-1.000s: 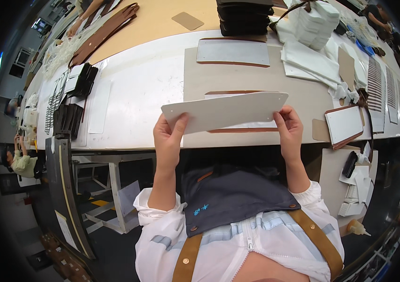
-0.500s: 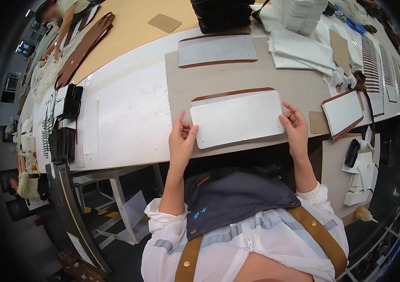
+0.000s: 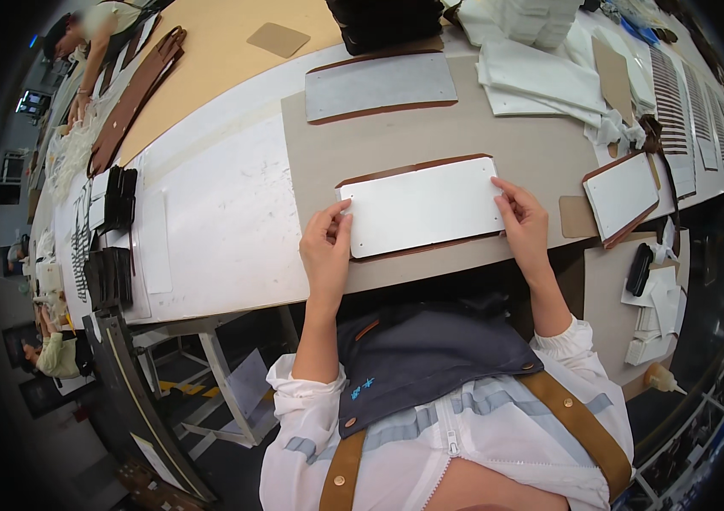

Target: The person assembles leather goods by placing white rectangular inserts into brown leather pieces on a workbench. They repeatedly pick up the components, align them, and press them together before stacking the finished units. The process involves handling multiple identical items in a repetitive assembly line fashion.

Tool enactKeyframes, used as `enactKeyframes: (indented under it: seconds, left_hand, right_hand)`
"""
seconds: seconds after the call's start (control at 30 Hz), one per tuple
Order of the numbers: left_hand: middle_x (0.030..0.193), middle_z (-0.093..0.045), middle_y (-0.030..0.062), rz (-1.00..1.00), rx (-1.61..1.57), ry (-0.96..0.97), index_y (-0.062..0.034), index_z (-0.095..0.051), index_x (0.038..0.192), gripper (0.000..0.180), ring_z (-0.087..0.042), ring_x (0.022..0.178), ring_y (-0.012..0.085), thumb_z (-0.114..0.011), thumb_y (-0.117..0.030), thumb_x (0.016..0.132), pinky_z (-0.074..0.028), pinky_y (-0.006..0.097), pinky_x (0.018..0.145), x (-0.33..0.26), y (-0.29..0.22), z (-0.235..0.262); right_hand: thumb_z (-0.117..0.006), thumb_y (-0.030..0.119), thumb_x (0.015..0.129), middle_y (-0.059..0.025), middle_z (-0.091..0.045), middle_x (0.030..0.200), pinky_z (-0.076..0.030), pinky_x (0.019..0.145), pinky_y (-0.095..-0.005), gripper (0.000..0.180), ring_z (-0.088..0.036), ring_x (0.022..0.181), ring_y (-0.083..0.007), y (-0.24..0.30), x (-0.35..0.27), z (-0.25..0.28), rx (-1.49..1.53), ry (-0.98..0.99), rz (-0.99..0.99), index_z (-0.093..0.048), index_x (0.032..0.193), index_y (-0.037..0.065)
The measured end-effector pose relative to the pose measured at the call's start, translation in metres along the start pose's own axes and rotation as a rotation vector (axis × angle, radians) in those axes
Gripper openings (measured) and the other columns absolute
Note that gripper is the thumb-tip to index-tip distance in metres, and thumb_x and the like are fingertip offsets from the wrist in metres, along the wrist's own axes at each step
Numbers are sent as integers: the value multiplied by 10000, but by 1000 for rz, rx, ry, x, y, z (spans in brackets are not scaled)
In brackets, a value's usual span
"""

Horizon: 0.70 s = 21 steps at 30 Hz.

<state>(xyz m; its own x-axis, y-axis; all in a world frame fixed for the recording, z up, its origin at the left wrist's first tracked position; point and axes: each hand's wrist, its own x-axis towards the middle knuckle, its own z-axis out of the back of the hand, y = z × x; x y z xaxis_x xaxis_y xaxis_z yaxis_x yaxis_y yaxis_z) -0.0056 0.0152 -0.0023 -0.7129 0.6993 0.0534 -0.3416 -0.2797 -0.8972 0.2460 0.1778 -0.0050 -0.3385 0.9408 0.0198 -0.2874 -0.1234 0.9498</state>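
A white rectangular panel with small holes at its corners lies over a brown leather piece, whose edges show along the panel's long sides. My left hand pinches the panel's left end between thumb and fingers. At the opposite end, my right hand grips the right edge the same way. Both rest at the near edge of the grey-brown work sheet. Farther off lies a similar grey panel on a brown leather piece.
Black stacked pieces and white padded sheets stand at the back. A white panel on brown leather lies right. Black folded items sit left, near long brown leather strips. Another person works at far left.
The white panel has come down onto the brown leather, so leather now shows along its near edge too. Both hands moved with it, fingers closing at the ends.
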Motion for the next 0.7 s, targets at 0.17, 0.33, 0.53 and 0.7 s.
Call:
enactKeyframes:
  seconds: [0.17,0.33,0.53,0.7]
  left_hand:
    - [822,-589,28,-16,52,-7,-41,-749,1126,209,-501,673,97,-677,-26,931,-436,251,610,0,-2,-1]
    - [813,-590,30,-55,67,-25,-44,-750,1121,206,-499,658,96,-681,-30,928,-431,252,596,-1,0,-3]
    - [830,-581,1,19,50,-15,-39,-755,1119,199,-488,695,75,-688,-45,931,-430,224,633,-2,-5,-1]
    - [832,-615,43,-37,79,-41,-35,-749,1085,170,-509,634,102,-690,-51,926,-441,255,591,-2,-3,-1]
  right_hand:
    - [-654,16,950,10,-532,819,-395,603,-229,278,-454,695,-72,-2,2,0,-23,-3,16,-730,1215,50]
    - [-655,10,945,8,-528,808,-396,600,-236,285,-452,684,-75,-3,3,0,-60,1,24,-728,1217,51]
    - [-656,12,943,10,-520,793,-396,602,-237,281,-454,684,-76,-2,5,0,-87,13,2,-731,1211,49]
    - [-654,15,948,11,-511,785,-391,601,-237,276,-446,686,-76,-2,5,-1,-123,4,50,-731,1212,45]
